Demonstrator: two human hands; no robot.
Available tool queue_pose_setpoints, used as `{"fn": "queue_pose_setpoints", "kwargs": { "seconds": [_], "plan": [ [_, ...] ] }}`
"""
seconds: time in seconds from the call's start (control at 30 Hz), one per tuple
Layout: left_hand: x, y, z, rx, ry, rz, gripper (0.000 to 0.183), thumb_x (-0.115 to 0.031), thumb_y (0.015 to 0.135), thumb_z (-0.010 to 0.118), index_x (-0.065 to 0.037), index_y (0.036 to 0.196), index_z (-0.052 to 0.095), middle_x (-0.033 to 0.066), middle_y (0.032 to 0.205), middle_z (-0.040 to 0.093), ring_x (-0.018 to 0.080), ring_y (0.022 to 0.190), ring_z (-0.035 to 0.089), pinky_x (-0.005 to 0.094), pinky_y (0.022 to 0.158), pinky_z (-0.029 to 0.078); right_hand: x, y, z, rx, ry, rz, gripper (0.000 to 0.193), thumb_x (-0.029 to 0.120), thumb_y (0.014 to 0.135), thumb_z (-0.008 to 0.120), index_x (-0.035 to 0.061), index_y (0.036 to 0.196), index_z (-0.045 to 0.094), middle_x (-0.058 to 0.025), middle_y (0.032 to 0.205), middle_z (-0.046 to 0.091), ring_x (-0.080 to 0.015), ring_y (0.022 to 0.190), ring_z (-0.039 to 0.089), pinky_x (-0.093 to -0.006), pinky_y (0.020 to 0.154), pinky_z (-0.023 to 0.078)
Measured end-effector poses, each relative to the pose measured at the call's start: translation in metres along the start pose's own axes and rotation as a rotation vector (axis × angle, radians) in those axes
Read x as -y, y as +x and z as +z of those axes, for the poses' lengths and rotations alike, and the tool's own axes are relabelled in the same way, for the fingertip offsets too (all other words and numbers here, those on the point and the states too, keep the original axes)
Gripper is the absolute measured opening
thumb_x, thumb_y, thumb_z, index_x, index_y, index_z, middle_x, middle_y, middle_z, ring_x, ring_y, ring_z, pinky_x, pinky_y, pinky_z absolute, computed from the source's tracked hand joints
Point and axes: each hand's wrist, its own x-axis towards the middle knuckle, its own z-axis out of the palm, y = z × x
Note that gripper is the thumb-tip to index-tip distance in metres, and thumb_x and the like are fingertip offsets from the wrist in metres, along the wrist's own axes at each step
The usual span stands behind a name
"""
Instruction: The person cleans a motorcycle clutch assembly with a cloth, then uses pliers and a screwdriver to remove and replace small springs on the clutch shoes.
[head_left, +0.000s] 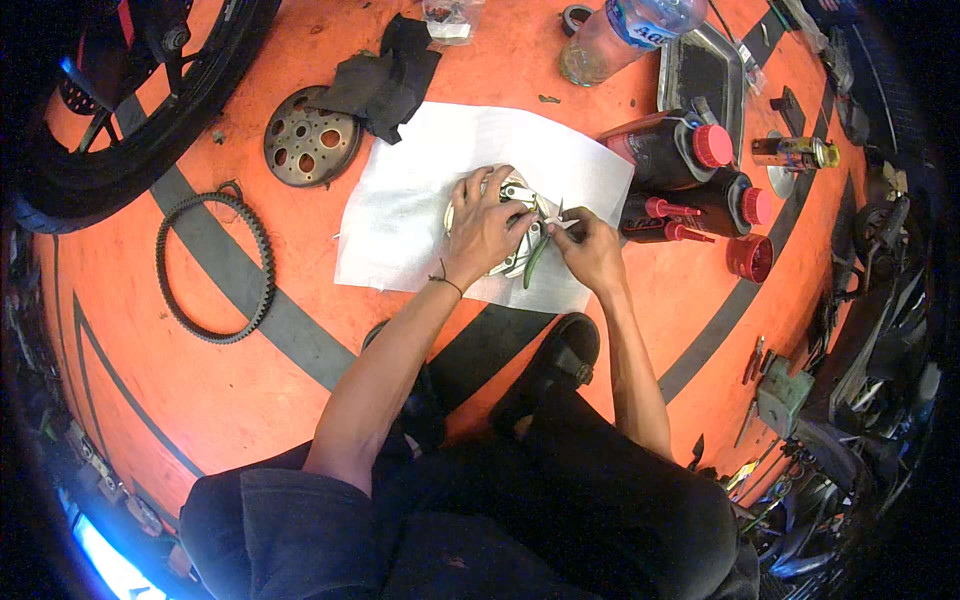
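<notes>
Hands at work over a round metal part [516, 192], which sits on a white sheet [385, 225] on the orange floor [300, 400], ahead of your shoes [570, 352]. Your left hand [483, 228] lies across the part's left side, fingers spread over the top, thumb reaching toward the middle; can't tell whether it clamps the rim or just presses. Your right hand [592, 252] is at the part's right edge, thumb and fingers pinched narrow around the metal end of a green-handled tool [536, 262]. That tool's handle slants down-left, over the part's lower right; exact fingertip contact is too small to make out.

Left of the sheet: perforated metal drum [306, 142], black cloth [385, 85] just touching it, and, nearer you, a toothed belt [268, 270] lying in a loop. Motorcycle wheel [165, 150] at upper left. Right of the sheet: two dark bottles with red caps [665, 152], a red cup [750, 258] near them, and a spray can [790, 152] on its side farther right. Beyond the bottles, a metal tray [664, 85]; a clear plastic bottle [612, 45] is beside it at top.
</notes>
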Motion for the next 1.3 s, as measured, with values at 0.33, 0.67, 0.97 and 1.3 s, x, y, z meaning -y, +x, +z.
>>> {"fn": "queue_pose_setpoints", "kwargs": {
  "seconds": [0.33, 0.67, 0.97, 1.3],
  "plan": [
    [0.001, 0.0, 0.002, 0.003, -0.015, -0.017, 0.025, -0.036, 0.081, 0.073, -0.012, 0.086, 0.079, 0.0153, 0.14, 0.05, 0.0368, 0.132, 0.036, 0.0515, 0.11, 0.022, 0.007, 0.006, -0.005, 0.022, -0.502, -0.24, 0.092, 0.051, 0.059, 0.089, -0.0005, 0.126, 0.052, -0.0221, 0.103, 0.068, -0.0386, 0.095, 0.068, -0.0455, 0.078, 0.055],
    [-0.001, 0.0, -0.002, -0.003, 0.002, 0.007, 0.027, -0.035, 0.082, 0.073, -0.009, 0.086, 0.078, 0.0154, 0.139, 0.051, 0.0363, 0.132, 0.036, 0.051, 0.11, 0.022, -0.032, 0.0, -0.003, 0.038, -0.119, -0.068, 0.052, 0.042, 0.069, 0.073, -0.0019, 0.095, 0.061, -0.0188, 0.083, 0.067, -0.0274, 0.072, 0.065, -0.0391, 0.063, 0.05],
    [-0.003, 0.001, 0.001, -0.025, 0.037, 0.021, 0.025, -0.034, 0.081, 0.073, -0.009, 0.086, 0.078, 0.0141, 0.138, 0.052, 0.0342, 0.132, 0.038, 0.0507, 0.108, 0.024, -0.068, -0.033, -0.008, 0.735, 1.476, 0.482, 0.035, 0.039, 0.078, 0.059, 0.0081, 0.094, 0.056, 0.0004, 0.075, 0.047, -0.009, 0.055, 0.034, -0.025, 0.047, 0.025],
    [-0.003, 0.001, 0.002, -0.026, 0.056, 0.028, 0.023, -0.032, 0.08, 0.075, -0.01, 0.084, 0.078, 0.0147, 0.137, 0.053, 0.0349, 0.132, 0.039, 0.0496, 0.108, 0.024, -0.052, -0.07, 0.002, 0.688, 1.786, 0.7, 0.044, 0.05, 0.076, 0.061, 0.0084, 0.087, 0.055, -0.0009, 0.07, 0.044, -0.0152, 0.059, 0.038, -0.029, 0.053, 0.029]
  ]
}}
